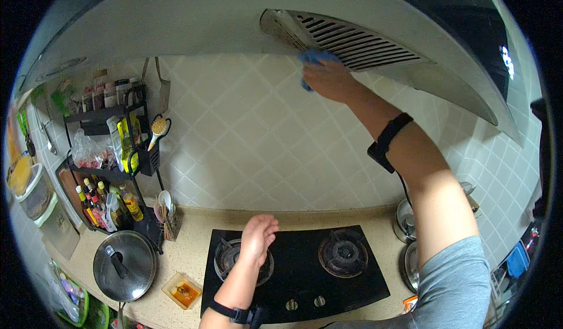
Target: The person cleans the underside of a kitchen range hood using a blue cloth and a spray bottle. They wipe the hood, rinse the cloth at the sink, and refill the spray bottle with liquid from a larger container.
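My right hand [330, 79] is raised to the underside of the range hood, its fingers closed over a blue cloth [320, 57]. The cloth lies against the hood's edge, beside the slotted metal grille [360, 43]. My left hand [259, 236] hangs above the left burner [228, 256] of the black gas hob [299, 258], fingers loosely bent, with nothing in it. Each forearm wears a black strap.
At left stand a black rack [99, 113] with jars and bags, bottles [94, 201], a lidded pan [125, 265] and a small dish of orange-brown liquid [187, 291]. Metal pots [407, 221] stand right of the hob. A tiled wall [272, 144] rises behind.
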A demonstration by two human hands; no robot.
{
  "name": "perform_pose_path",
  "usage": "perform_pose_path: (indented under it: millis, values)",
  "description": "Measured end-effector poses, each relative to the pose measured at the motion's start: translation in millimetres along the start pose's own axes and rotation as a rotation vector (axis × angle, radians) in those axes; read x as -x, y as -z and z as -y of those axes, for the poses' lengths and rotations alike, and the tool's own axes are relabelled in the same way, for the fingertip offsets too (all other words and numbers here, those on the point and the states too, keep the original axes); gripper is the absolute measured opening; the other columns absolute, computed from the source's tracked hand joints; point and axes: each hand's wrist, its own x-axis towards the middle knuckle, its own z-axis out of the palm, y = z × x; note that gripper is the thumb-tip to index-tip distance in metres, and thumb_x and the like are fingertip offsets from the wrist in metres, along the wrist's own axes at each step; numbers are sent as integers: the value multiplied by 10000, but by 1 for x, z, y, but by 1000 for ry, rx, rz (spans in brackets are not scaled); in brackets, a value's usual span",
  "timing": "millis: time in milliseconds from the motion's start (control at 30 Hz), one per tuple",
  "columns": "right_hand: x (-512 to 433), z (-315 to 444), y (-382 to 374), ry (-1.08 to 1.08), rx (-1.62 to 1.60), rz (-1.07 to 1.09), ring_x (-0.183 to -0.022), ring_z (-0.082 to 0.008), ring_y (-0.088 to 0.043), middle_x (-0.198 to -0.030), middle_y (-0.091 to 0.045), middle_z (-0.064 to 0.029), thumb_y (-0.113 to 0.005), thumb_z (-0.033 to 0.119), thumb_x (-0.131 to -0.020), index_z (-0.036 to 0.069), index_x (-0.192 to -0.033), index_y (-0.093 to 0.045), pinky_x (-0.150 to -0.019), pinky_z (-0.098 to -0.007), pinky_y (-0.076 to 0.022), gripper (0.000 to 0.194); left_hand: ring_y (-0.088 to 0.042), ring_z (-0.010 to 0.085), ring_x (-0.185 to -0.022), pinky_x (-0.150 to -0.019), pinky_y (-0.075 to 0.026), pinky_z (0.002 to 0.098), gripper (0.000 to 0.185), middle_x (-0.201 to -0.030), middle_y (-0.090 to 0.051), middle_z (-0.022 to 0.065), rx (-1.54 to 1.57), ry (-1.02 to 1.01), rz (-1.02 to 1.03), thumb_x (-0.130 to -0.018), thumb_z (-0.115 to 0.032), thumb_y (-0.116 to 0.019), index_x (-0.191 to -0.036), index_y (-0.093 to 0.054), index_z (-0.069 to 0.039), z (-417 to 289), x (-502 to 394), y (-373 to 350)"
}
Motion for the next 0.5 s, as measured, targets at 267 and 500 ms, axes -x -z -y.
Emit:
perform_pose_path:
  millis: [267,500]
  values:
    - [-16,5,34,8,323,310,-1142,-140,-468,-1108,-571,17,-560,147,-781,127,-941,-642,-962,-301,-345,181,-551,138,-854,-714,-412,267,194,-989,-583,33,-114,-272,249,-895,-201,-529,-1062,-541,-103,-72,-52,-96]
    - [-28,-17,29,-17,20,-350,-1091,-109,-481,-976,-611,55,-586,157,-736,172,-786,-663,-955,-315,-337,93,-530,146,-917,-777,-450,264,505,-1291,-402,101,-307,-850,322,-865,-80,-568,-1329,-371,-77,-95,-53,-167]
